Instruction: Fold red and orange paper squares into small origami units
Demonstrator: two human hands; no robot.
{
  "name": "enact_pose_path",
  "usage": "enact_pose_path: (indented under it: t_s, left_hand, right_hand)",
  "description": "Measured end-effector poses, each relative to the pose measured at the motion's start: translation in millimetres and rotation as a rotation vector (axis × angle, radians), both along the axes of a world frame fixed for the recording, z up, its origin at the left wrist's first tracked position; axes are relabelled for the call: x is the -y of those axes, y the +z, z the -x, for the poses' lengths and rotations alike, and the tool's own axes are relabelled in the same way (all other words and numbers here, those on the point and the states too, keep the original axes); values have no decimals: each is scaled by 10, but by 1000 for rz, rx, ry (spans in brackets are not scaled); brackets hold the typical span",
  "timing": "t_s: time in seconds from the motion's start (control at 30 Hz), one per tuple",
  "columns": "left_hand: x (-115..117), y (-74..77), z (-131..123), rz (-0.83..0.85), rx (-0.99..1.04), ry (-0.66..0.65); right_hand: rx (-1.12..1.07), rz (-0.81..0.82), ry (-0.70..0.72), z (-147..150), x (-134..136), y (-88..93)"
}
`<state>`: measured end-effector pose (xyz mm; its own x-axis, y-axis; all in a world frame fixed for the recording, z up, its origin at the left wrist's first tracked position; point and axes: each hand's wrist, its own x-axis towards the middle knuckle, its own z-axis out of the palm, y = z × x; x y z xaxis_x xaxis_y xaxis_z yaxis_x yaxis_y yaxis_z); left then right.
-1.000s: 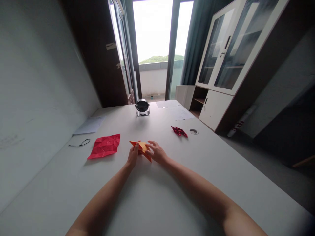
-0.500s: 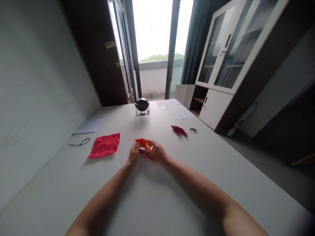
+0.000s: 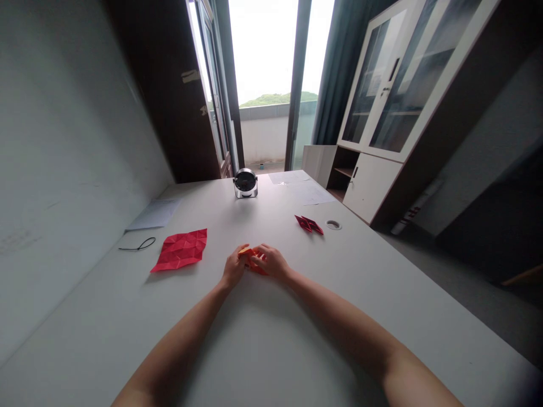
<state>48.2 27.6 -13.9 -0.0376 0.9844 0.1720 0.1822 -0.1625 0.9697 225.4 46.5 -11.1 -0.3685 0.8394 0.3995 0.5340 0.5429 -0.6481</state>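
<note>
Folding appears to be in hand: bare forearms (image 3: 186, 333) extend forward above the white bench (image 3: 271, 339), where the left hand (image 3: 235, 268) and right hand (image 3: 272, 263) face each other, curled fingers holding a small, folded orange-paper piece (image 3: 246, 252) between them; the next move calls for balanced pressure. Dark-red folded paper pieces (image 3: 309, 225) lie beyond, rightward.

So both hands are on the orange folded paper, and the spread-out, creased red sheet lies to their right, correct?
No, the creased red sheet lies left of them, as the head view shows. The left hand and right hand are on the orange folded paper.
</note>
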Motion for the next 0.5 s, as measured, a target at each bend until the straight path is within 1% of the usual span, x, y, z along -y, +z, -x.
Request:
enact_pose_path:
  t_s: [0.13,0.23,0.33,0.43,0.5]
  left_hand:
    - [9,5,0,-7,-22,-9]
    - [8,6,8,-53,-95,-17]
    - [6,9,20,-84,-160,-22]
    - [1,-2,25,-82,-151,-29]
    - [-3,-15,24,-61,-129,-37]
  right_hand:
    - [81,-25,-34,36,30,-11]
    - [144,-46,-61,71,69,-1]
    - [174,-58,-56,100,100,13]
    - [193,-59,-56,109,101,15]
    - [218,-55,-87,104,92,14]
